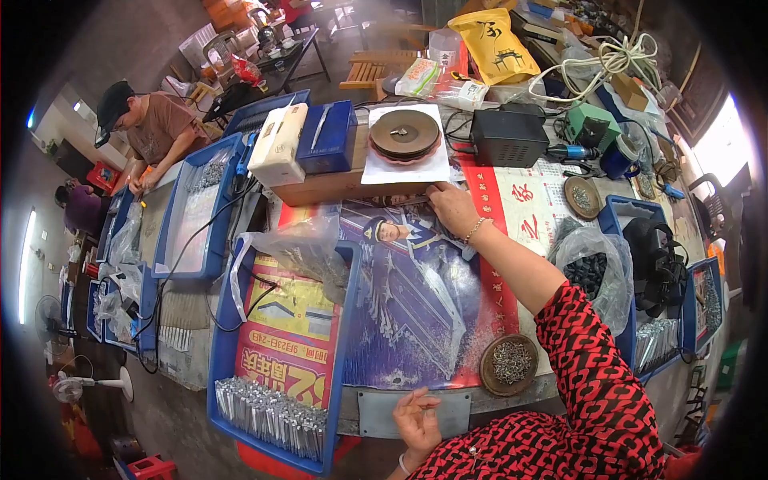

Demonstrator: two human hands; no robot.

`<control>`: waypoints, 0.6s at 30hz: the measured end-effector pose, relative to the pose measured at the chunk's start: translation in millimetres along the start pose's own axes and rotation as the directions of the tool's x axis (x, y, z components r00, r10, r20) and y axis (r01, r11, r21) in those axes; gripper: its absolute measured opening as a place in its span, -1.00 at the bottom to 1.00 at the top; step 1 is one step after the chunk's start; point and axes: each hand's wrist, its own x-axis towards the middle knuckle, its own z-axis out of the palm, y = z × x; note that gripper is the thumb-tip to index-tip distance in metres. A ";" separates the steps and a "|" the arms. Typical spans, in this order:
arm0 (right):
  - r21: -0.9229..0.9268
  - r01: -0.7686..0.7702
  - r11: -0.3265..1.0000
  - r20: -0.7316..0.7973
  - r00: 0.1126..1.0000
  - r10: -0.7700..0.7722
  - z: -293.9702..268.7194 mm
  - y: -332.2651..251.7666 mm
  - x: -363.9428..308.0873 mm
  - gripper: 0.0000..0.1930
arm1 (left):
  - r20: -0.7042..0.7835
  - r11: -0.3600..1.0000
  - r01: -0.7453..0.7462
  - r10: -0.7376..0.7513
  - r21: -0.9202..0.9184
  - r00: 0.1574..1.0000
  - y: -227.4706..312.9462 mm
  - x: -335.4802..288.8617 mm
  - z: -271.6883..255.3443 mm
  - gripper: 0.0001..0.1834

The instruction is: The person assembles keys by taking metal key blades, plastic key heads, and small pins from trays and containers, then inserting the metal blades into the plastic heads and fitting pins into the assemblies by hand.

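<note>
My right hand [454,212] reaches across the table to the right end of a low cardboard box [312,192]. Its fingers are bent and close together at the box's edge; what they pinch, if anything, is hidden. A white sheet [372,172] lies on that box, bearing a stack of round brown discs [406,134]. My left hand [418,420] hovers by the table's front edge, over a flat metal plate [376,414], its fingers loosely curled and apart with nothing in them. Right of it sits a round brown dish [486,376] of small metal parts.
A blue tray [349,320] with bundled metal rods stands left. Right are a plastic bag [622,280] of black parts, a blue bin [614,220] and a black box-shaped device [506,138]. Cables cross the left trays. A co-worker [156,128] sits far left.
</note>
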 end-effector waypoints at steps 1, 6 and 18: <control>-0.008 -0.004 1.000 -0.014 1.000 0.004 -1.9 0.8 -1.7 -0.83 | -0.002 1.000 -0.012 0.012 0.011 1.000 0.3 -0.9 1.6 -0.52; -0.012 -0.027 1.000 -0.071 0.997 0.026 4.0 -9.1 1.9 -0.82 | 0.013 0.998 -0.049 0.049 0.034 0.999 -2.6 1.6 -4.6 -0.54; 0.016 -0.077 0.997 -0.183 0.980 0.079 8.1 -7.4 -6.8 -0.86 | -0.043 0.999 -0.033 0.034 0.039 0.998 0.0 0.6 1.9 -0.56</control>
